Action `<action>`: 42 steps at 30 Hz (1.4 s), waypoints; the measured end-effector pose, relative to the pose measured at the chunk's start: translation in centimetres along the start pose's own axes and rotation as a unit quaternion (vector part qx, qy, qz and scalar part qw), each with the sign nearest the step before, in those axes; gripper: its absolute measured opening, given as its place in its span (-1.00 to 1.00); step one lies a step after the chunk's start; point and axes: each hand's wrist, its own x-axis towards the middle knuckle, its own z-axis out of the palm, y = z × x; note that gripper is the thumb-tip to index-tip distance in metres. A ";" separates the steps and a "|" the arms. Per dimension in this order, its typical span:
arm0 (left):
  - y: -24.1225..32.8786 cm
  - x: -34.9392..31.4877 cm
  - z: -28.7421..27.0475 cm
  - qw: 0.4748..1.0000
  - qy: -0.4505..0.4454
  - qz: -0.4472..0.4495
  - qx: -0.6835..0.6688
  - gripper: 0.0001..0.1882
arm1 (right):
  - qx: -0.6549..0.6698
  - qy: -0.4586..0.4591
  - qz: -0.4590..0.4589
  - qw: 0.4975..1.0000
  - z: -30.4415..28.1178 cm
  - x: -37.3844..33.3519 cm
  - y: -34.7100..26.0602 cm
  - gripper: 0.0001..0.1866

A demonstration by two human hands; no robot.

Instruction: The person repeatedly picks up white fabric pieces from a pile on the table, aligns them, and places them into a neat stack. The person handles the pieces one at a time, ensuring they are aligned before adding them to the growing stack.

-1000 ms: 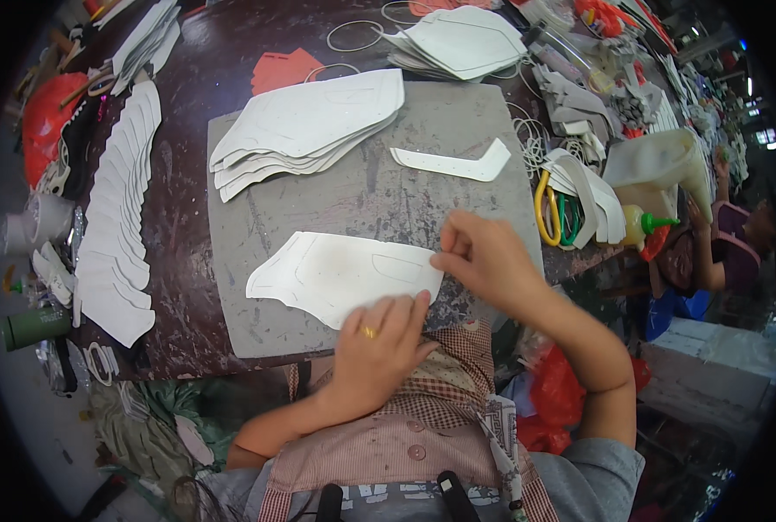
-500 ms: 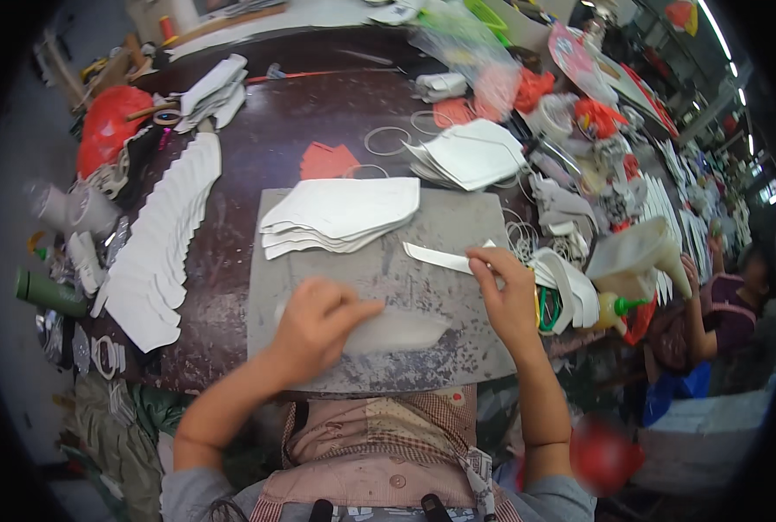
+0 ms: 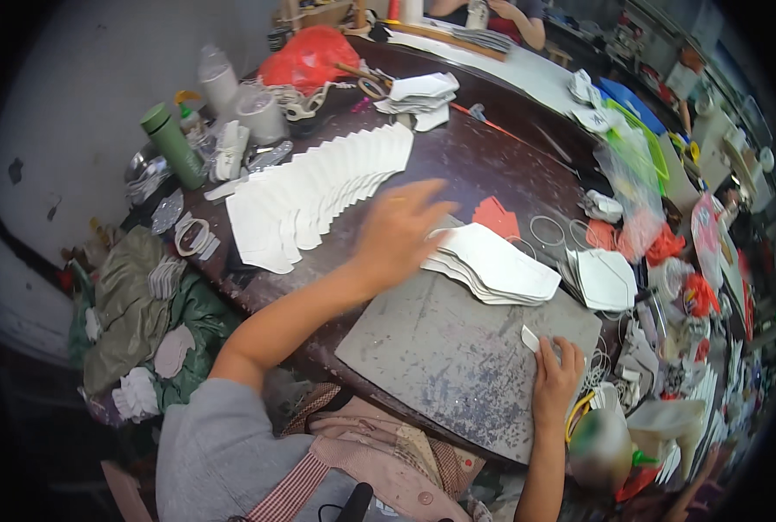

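Observation:
My left hand (image 3: 403,233) is blurred and reaches over the far left edge of a grey scuffed board. Its fingers are spread, beside a stack of white curved cut pieces (image 3: 492,268); whether they touch the stack I cannot tell. My right hand (image 3: 558,374) rests at the right of the grey board (image 3: 440,352), thumb and fingers pinching a short white strip (image 3: 529,337). Most of that strip is hidden by the fingers. Beyond my left hand, a fanned row of white cut pieces (image 3: 318,191) lies on the dark table.
A second white stack (image 3: 601,278) and red pieces (image 3: 495,216) lie past the board. At the left stand a green bottle (image 3: 172,146) and a red bag (image 3: 310,59). Glue bottles and cords crowd the right side. Another person (image 3: 514,19) is across the table.
The view has swung left. My left hand has left the pale piece on the board and moved out to the white stack, fingers spreading. That piece no longer shows on the board.

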 end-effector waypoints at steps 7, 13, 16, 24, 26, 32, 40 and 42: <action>-10.7 -16.5 -9.5 0.878 0.047 -0.358 0.315 -0.33 | 0.081 -0.038 -0.023 0.996 -0.4 0.1 -0.6 -0.84; -13.7 -17.6 -12.0 0.911 0.047 -0.381 0.152 -0.51 | 0.252 -0.067 0.112 0.959 -7.2 -0.6 -2.3 -0.88; -16.1 -18.2 -15.5 0.898 0.049 -0.434 0.053 -0.66 | 0.468 -0.074 0.291 0.831 -7.3 -2.4 -3.0 -0.85; 1.4 -9.2 -13.6 0.984 0.152 -0.064 -0.067 -0.65 | 0.604 0.050 0.403 0.686 -2.9 -8.0 -1.8 -0.80; 3.7 -8.7 -9.3 0.977 -0.026 0.123 -0.171 -0.61 | 0.635 0.051 0.384 0.669 -2.4 -8.4 -1.8 -0.82; 4.2 -10.5 -1.7 0.914 -0.324 0.182 -0.162 -0.43 | 0.636 0.006 0.425 0.644 -5.9 -6.6 -2.7 -0.84; 6.5 -15.4 -4.0 0.957 -0.258 0.063 -0.115 -0.44 | 0.471 -0.325 0.221 0.790 -4.1 0.2 -11.3 -0.77; 6.6 -15.5 -3.7 0.957 -0.261 0.033 -0.125 -0.43 | 0.436 -0.373 0.196 0.795 -2.8 0.5 -11.6 -0.78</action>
